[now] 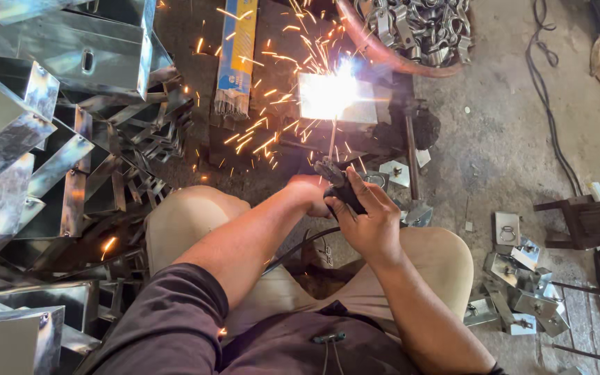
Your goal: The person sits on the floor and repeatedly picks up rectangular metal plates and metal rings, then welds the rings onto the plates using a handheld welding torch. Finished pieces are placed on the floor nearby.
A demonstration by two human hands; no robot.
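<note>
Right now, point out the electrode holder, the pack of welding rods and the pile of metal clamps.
electrode holder (332, 173), head view, on its dark jaw end above the hand.
pack of welding rods (239, 52), head view, middle of the wrapper.
pile of metal clamps (421, 24), head view, centre of the heap.

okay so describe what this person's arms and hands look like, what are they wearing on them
Both hands are bare: no gloves, rings or watch on the left hand or the right hand. The forearms are uncovered too. The left arm comes out of a dark, maroon-brown short sleeve ending above the elbow. On the right arm, only a sliver of dark cloth shows at the frame's bottom edge.
</note>
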